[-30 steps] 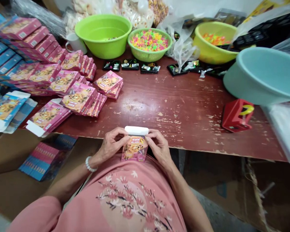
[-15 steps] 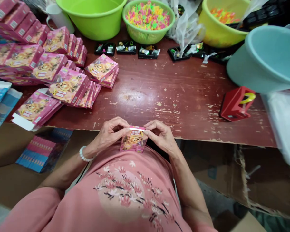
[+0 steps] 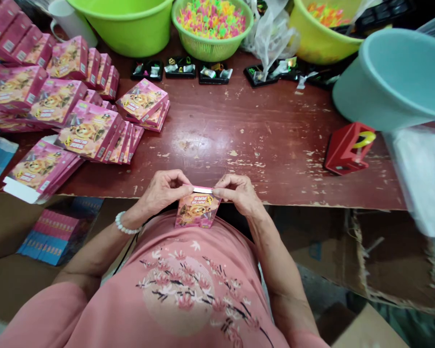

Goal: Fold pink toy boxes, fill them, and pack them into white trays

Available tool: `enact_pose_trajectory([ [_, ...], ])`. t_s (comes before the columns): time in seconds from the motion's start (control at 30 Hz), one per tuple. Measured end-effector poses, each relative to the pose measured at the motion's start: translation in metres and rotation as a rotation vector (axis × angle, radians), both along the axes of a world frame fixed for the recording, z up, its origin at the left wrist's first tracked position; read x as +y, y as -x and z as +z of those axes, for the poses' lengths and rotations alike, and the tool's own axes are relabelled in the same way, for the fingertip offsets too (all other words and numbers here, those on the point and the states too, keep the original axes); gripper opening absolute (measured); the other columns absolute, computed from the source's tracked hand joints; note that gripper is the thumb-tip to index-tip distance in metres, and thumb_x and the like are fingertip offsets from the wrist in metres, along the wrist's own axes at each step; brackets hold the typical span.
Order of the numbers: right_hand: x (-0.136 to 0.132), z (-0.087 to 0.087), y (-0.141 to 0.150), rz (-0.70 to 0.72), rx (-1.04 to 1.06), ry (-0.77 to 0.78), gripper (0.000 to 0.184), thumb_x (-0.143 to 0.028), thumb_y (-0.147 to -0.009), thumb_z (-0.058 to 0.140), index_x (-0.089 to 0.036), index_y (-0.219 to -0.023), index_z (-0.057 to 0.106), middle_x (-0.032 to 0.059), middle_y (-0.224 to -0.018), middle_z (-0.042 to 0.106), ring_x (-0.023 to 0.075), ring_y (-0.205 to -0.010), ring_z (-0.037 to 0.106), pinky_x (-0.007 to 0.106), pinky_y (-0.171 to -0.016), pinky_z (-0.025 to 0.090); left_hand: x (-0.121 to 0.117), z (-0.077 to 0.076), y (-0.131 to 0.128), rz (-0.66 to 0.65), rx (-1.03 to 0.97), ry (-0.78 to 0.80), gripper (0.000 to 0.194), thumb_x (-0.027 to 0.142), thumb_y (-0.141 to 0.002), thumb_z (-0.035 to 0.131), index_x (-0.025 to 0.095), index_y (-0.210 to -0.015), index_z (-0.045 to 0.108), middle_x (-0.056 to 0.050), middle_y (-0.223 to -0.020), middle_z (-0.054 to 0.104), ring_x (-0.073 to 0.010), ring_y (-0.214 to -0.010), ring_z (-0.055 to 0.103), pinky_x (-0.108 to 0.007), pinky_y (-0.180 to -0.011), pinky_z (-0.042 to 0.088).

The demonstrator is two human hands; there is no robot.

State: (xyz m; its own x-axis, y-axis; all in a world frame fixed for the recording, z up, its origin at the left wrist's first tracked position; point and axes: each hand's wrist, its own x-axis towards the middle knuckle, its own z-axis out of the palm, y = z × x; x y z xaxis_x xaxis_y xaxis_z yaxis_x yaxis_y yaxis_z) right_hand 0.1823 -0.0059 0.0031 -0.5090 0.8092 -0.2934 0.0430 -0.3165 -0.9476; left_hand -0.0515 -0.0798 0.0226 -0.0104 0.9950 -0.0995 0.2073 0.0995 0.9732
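Observation:
A small pink printed box [image 3: 196,211] stands upright against my pink shirt, just below the table's front edge. My left hand [image 3: 164,189] pinches its top left corner and my right hand [image 3: 236,193] pinches its top right corner. Both sets of fingers are curled onto the top flap, which lies almost folded down. A white bead bracelet [image 3: 125,226] circles my left wrist.
Piles of pink boxes [image 3: 76,126] cover the worn red table [image 3: 261,150] at left. Behind stand a green basin [image 3: 123,24], a green basket [image 3: 212,29] of coloured bits, a yellow basin [image 3: 322,34], black trays [image 3: 179,68]. A pale blue basin [image 3: 395,82] and red tape dispenser [image 3: 348,147] sit right.
The box's white top flap, standing open a second ago, has been pressed down by both hands. The view has tilted lower.

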Motion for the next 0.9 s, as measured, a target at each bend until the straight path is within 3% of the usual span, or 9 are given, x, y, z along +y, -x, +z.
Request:
enact_pose_trajectory([
  [0.17,-0.004,-0.008,0.001,-0.009,0.057,-0.041,0.023,-0.034,-0.068,0.090,-0.021,-0.063,0.072,-0.0011,-0.069,0.070,0.0104,-0.057,0.054,0.025,-0.057,0.047,0.000,-0.005,-0.003,-0.004,-0.019,-0.040,0.017,0.027,-0.083,0.075,0.018,-0.070,0.071,0.000,-0.068,0.065,-0.0122,-0.062,0.056,-0.025,-0.059,0.043],
  [0.3,-0.006,-0.012,-0.006,0.035,0.057,-0.169,0.022,-0.041,-0.077,0.088,-0.023,-0.072,0.077,0.0032,-0.091,0.076,0.0172,-0.081,0.068,0.032,-0.075,0.055,-0.006,-0.003,0.001,-0.056,0.127,-0.154,0.024,0.029,-0.091,0.071,0.019,-0.070,0.071,-0.001,-0.071,0.065,-0.0131,-0.067,0.058,-0.027,-0.065,0.045],
  [0.43,-0.014,-0.018,-0.010,0.038,-0.032,-0.367,0.023,-0.048,-0.087,0.081,-0.026,-0.081,0.080,0.0052,-0.099,0.078,0.0212,-0.093,0.071,0.041,-0.090,0.055,-0.019,-0.007,0.001,-0.136,0.242,-0.266,0.018,0.031,-0.097,0.067,0.019,-0.087,0.076,-0.006,-0.089,0.074,-0.0166,-0.081,0.067,-0.030,-0.076,0.053],
  [0.53,-0.027,-0.020,-0.007,0.023,-0.068,-0.476,0.019,-0.046,-0.089,0.079,-0.028,-0.085,0.080,0.0054,-0.101,0.079,0.0221,-0.095,0.072,0.044,-0.097,0.054,-0.027,-0.015,-0.005,-0.112,0.290,-0.303,0.012,0.029,-0.096,0.071,0.018,-0.092,0.076,-0.007,-0.093,0.076,-0.0165,-0.083,0.070,-0.029,-0.076,0.055],
  [0.63,-0.025,-0.016,-0.015,-0.021,-0.056,-0.476,0.018,-0.045,-0.089,0.079,-0.028,-0.088,0.080,0.0062,-0.110,0.078,0.0226,-0.101,0.072,0.042,-0.094,0.056,-0.022,-0.015,-0.012,-0.045,0.243,-0.336,0.009,0.026,-0.094,0.072,0.019,-0.089,0.075,-0.004,-0.089,0.076,-0.0150,-0.079,0.071,-0.027,-0.072,0.057],
  [0.73,0.009,-0.004,-0.061,-0.332,-0.134,-0.520,0.021,-0.047,-0.089,0.078,-0.027,-0.097,0.080,0.0056,-0.108,0.077,0.0212,-0.097,0.071,0.037,-0.086,0.057,-0.003,-0.003,-0.015,0.098,0.225,-0.497,0.001,0.021,-0.089,0.077,0.022,-0.089,0.078,-0.002,-0.090,0.078,-0.0151,-0.079,0.073,-0.027,-0.073,0.060],
  [0.83,0.066,0.011,-0.147,-0.892,-0.363,-0.631,0.026,-0.045,-0.089,0.072,-0.021,-0.097,0.077,0.0013,-0.080,0.070,0.0158,-0.069,0.063,0.031,-0.069,0.054,0.020,0.006,-0.012,0.265,0.307,-0.725,0.015,0.015,-0.083,0.082,0.024,-0.095,0.079,-0.001,-0.096,0.080,-0.0162,-0.084,0.076,-0.028,-0.079,0.062],
  [0.9,0.100,0.017,-0.206,-1.117,-0.584,-0.667,0.021,-0.034,-0.085,0.071,-0.016,-0.094,0.075,0.0042,-0.086,0.072,0.0165,-0.077,0.065,0.032,-0.078,0.055,0.032,0.003,-0.010,0.291,0.383,-0.823,0.020,0.012,-0.082,0.082,0.023,-0.099,0.078,-0.003,-0.100,0.081,-0.0176,-0.089,0.077,-0.030,-0.083,0.063],
])
